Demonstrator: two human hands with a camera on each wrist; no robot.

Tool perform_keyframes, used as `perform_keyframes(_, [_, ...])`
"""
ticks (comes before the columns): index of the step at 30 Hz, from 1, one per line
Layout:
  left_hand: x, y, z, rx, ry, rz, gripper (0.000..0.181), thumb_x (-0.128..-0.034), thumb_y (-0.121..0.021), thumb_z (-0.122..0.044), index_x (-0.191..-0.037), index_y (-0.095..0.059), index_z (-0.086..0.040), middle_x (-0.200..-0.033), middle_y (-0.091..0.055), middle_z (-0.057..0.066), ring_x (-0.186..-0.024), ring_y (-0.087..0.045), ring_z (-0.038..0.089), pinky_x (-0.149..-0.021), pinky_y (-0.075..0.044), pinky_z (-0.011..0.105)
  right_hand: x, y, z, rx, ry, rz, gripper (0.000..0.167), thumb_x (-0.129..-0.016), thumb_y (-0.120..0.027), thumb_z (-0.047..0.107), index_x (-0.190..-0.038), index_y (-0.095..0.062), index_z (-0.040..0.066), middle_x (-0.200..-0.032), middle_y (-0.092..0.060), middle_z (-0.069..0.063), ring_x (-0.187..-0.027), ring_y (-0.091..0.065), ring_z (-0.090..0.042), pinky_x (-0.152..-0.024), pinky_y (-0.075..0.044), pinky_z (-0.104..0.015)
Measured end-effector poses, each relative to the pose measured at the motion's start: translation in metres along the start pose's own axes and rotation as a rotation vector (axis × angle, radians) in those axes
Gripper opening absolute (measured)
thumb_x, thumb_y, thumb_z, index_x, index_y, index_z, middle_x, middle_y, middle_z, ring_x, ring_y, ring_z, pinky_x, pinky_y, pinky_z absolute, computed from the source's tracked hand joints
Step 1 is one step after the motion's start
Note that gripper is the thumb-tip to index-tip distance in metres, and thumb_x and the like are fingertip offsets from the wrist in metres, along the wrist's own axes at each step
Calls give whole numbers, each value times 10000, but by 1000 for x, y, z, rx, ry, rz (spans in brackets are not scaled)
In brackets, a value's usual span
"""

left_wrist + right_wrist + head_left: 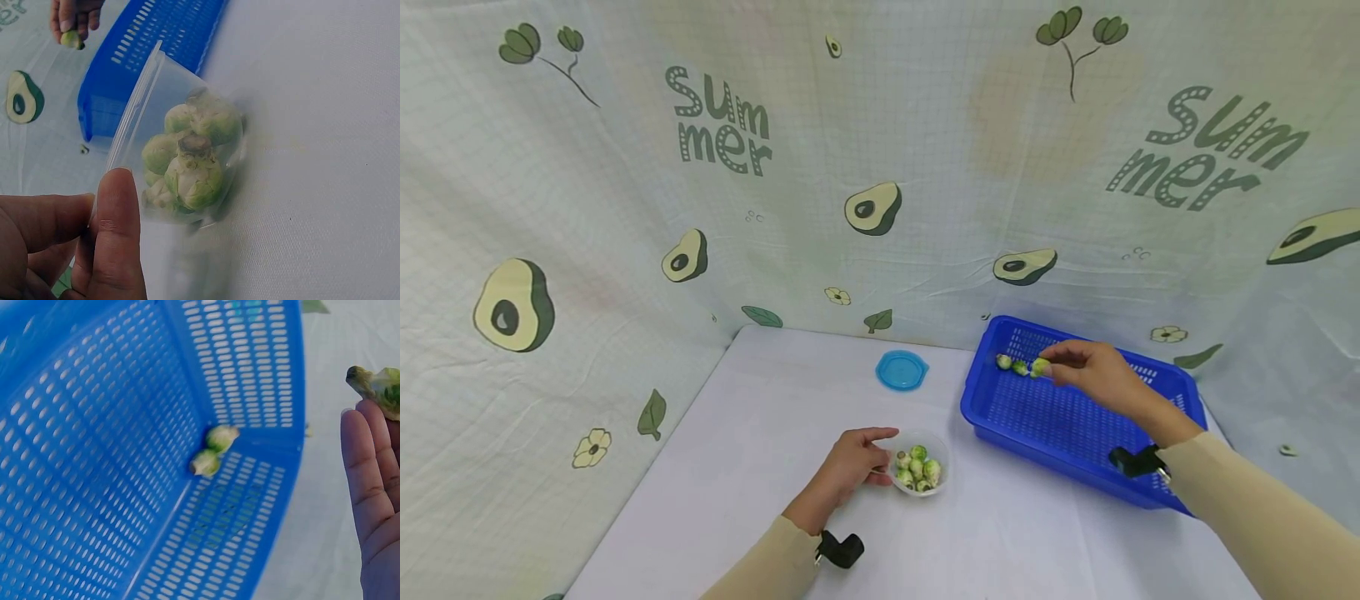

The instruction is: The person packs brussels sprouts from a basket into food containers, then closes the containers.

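Note:
My left hand (pixel 854 460) pinches the rim of a clear plastic cup (pixel 187 81), which stands on the table with several Brussels sprouts (pixel 195 178) inside. Above the blue basket (pixel 1045 425), my right hand (pixel 1093 377) holds one Brussels sprout (pixel 1040 367) between thumb and fingertips. In the right wrist view that sprout (pixel 382 387) shows at the right edge, partly cut off, stem pointing left. Two other sprouts (pixel 212 450) lie touching each other in a corner of the basket.
A round blue lid (pixel 902 370) lies flat on the white table (pixel 760 400), behind the cup and left of the basket. A cloth printed with avocados (pixel 872 208) hangs behind and along the sides.

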State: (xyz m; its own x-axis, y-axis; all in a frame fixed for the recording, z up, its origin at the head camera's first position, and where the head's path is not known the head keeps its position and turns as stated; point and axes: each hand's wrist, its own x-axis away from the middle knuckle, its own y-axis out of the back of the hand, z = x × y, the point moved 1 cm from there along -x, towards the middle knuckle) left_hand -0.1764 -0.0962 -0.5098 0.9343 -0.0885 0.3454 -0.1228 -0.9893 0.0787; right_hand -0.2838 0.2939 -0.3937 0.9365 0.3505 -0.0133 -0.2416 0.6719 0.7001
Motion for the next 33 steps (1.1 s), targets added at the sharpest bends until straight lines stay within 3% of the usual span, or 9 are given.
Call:
perform_keyframes(9, [0,0,0,3,1,7,473,-955,-639,25,-1414,-673,-81,-848,-593,78,-693,-599,159,-658,-662,295,9,-2,18,-71,24,2,420,-1050,-673,314,-1355,-671,25,-1244,-745,-176,-954,-755,-139,-879,-653,-393])
perform_keyframes(22, [-1,0,2,-4,1,0,461,-962,-636,24,-1402,-687,-102,-870,-594,94,-724,-590,173,-675,-666,303,18,-18,33,-141,67,-15,340,-1037,-695,253,-1298,-704,34,-1163,-773,-147,-918,-759,-114,-860,-609,-225])
perform_keyframes(28, [-3,0,3,1,2,2,460,-961,-637,23,-1402,-688,-100,-861,-591,89,-725,-587,172,-675,-666,301,19,-29,34,-245,118,-25,289,-1028,-695,140,-1257,-704,-37,-1146,-768,-198,-900,-771,-128,-853,-634,-236])
perform_keyframes(33, [-3,1,3,2,2,2,461,-957,-636,29,-1396,-691,-99,-856,-587,85,-721,-582,170,-675,-668,305,20,-40,34,-284,169,-40,275,-1011,-713,118,-1237,-719,-39,-1088,-790,-135,-901,-773,-118,-847,-642,-237])
